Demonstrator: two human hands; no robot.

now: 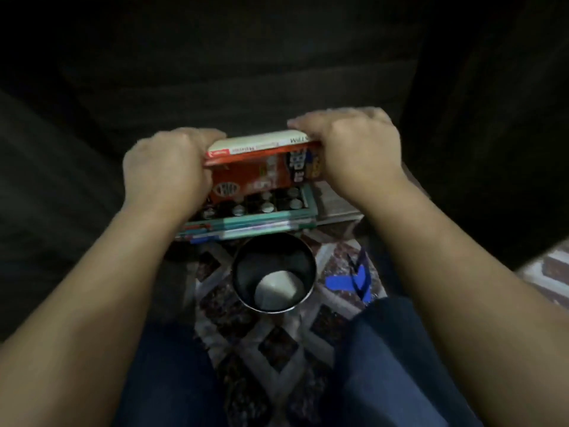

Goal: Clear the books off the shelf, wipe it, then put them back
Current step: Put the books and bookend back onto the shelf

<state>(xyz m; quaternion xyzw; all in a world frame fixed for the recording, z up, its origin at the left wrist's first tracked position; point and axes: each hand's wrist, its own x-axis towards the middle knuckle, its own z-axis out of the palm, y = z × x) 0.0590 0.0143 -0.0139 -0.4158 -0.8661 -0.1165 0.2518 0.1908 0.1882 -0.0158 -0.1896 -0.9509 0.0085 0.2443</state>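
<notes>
A red-orange book (261, 167) with a white one stacked on top is held between both hands above a pile. My left hand (166, 167) grips its left end and my right hand (351, 149) grips its right end, fingers curled over the top edge. Beneath lies a stack of flat books (246, 223), the top one dark with a teal border. The scene is dim and slightly blurred, and no shelf can be made out in the dark background.
A steel cup (274, 272) with something pale inside stands on the patterned rug (277, 349) just in front of the stack. A blue strap or sandal (354, 282) lies to its right. My knees in blue jeans (385, 365) flank the rug.
</notes>
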